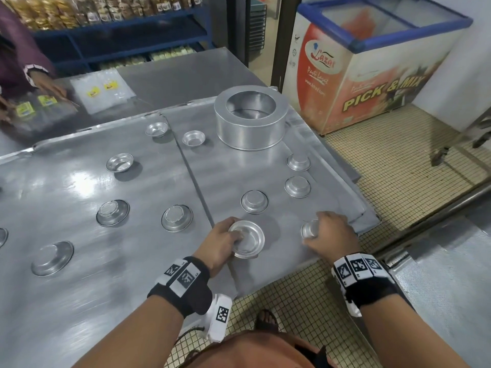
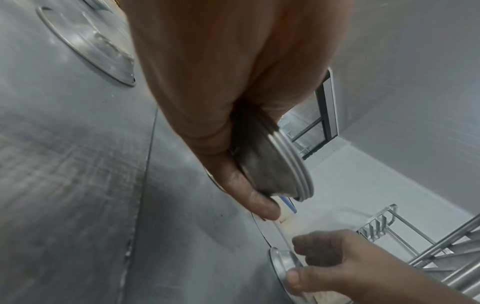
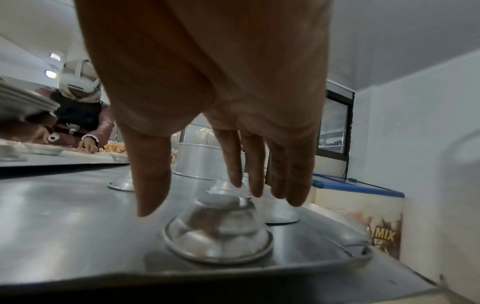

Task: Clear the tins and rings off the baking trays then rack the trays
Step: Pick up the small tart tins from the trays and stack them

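Two large baking trays lie side by side, the left tray [image 1: 79, 187] and the right tray [image 1: 279, 160]. Small aluminium tins are scattered over both, some upturned [image 1: 254, 201], some upright [image 1: 119, 162]. A big round tin [image 1: 251, 120] stands at the right tray's far end. My left hand [image 1: 236, 241] grips a nested stack of small tins [image 1: 247, 239] [image 2: 275, 164] just above the right tray's near edge. My right hand [image 1: 322, 229] [image 3: 215, 203] hovers with fingers spread over an upturned tin [image 3: 218, 228] [image 1: 308, 229] at the near right corner.
Another person's hand [image 1: 50, 85] works on plastic packets [image 1: 103, 88] at the table's far left. A chest freezer [image 1: 372, 62] stands to the right, blue shelves [image 1: 119, 35] behind. Tiled floor [image 1: 398, 160] lies right of the trays, with a metal rack [image 2: 441, 246] nearby.
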{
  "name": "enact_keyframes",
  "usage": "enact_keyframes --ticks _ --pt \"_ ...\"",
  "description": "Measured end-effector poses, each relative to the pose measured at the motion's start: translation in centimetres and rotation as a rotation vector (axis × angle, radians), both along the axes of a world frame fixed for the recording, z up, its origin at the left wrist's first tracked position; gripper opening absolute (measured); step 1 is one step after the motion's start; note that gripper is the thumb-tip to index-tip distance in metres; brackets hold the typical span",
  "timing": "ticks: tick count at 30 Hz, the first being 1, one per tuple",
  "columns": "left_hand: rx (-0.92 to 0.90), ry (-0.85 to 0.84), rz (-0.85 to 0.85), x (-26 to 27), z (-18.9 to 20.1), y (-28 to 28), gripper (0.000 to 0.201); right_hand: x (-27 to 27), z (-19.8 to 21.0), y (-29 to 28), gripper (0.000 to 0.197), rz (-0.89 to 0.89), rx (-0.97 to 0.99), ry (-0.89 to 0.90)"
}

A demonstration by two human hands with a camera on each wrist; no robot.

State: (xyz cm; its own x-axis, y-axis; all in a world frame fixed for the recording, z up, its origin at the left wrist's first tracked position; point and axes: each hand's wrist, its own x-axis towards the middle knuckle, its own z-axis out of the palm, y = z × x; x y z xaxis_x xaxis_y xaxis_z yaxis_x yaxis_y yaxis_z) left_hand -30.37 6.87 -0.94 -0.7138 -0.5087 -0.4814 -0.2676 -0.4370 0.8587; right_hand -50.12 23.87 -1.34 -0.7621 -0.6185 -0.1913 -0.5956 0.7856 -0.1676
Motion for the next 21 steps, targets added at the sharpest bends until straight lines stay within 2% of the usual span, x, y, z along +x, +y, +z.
enact_keyframes --ticks 4,10,14,18,21 --pt "-0.009 -0.027 0.005 -0.3 0.0 0.1 0.027 -0.4 -0.6 0.7 0.045 -0.05 0.073 0.033" --pt "-0.022 -0.055 -0.012 -0.3 -0.1 0.2 0.03 -0.1 -1.1 0.8 0.045 -0.012 -0.047 0.108" --pt "-0.003 -0.046 -0.022 0.0 -0.1 0.1 0.035 0.3 -0.6 0.5 0.05 -0.026 -0.249 0.004" --pt "0.026 -0.045 -0.011 0.4 -0.2 -0.2 0.034 1.3 0.9 -0.5 0.081 -0.009 -0.521 -0.188" --pt "0.03 -0.043 0.018 0.6 0.0 -0.2 0.033 2.8 2.0 -1.7 0.076 0.133 -0.689 -0.261"
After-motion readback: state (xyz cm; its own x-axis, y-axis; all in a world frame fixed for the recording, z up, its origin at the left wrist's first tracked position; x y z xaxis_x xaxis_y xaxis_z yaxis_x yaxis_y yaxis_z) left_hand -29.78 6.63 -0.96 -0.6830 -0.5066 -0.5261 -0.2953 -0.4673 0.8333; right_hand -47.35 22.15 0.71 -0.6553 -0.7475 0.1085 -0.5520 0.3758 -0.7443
